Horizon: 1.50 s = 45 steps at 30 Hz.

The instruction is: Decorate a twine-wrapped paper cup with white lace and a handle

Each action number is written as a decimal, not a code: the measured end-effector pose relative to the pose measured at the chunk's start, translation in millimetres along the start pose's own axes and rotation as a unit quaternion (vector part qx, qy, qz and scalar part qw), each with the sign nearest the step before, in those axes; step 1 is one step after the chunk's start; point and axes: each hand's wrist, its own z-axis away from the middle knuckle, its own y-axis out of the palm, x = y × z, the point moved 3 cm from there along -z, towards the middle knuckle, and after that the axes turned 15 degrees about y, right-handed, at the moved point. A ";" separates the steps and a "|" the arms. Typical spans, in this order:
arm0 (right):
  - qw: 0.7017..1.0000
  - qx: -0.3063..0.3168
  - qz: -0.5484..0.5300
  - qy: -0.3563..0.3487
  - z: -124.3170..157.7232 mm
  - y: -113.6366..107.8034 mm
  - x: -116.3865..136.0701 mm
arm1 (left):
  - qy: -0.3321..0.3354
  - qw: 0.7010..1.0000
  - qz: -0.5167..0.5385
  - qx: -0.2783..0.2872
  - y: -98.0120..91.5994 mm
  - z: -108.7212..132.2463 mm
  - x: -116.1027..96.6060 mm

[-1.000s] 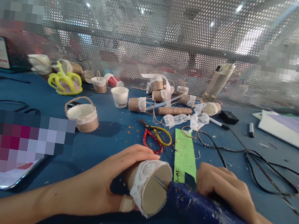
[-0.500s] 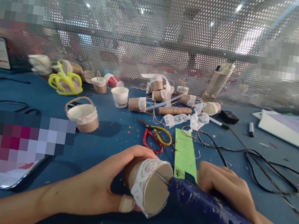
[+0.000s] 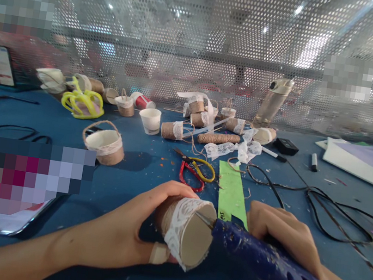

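My left hand is wrapped round a small paper cup tipped on its side, its open mouth facing right. Brown twine covers the cup's body, and a white lace band runs round its rim. A bandage sits on my left thumb. In my right hand is a dark blue hot glue gun with a red trigger. Its metal nozzle points left and lies at the lace-edged rim; whether it touches cannot be made out. Most right-hand fingers are hidden behind the gun.
Scissors and a green paper strip lie just beyond the cup. A twine basket stands left. Behind are a twine roll, lace, several small cups and a bottle. Black cables loop at right.
Almost nothing differs. Both hands, the cup and the glue gun hold nearly the same place, with only a very slight shift of the view.
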 end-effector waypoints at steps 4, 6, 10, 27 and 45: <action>1.000 0.004 -0.001 -0.001 0.3 0.2 -0.4 | -0.002 1.000 0.005 0.011 -1.1 -0.5 -0.2; 1.000 -0.001 -0.010 0.002 0.9 0.4 -0.9 | -0.007 1.000 0.000 0.027 -2.0 -0.8 -0.2; 1.000 -0.005 -0.011 0.000 2.6 0.7 -3.2 | -0.007 0.999 -0.012 0.045 -3.5 -1.4 -0.7; 1.000 -0.007 0.010 -0.012 1.7 -1.3 -0.7 | -0.025 0.999 0.028 0.027 -1.5 0.1 1.0; 0.998 0.038 -0.037 -0.013 -0.8 -2.5 -7.4 | -0.002 0.998 0.055 0.035 -1.2 -1.5 -2.9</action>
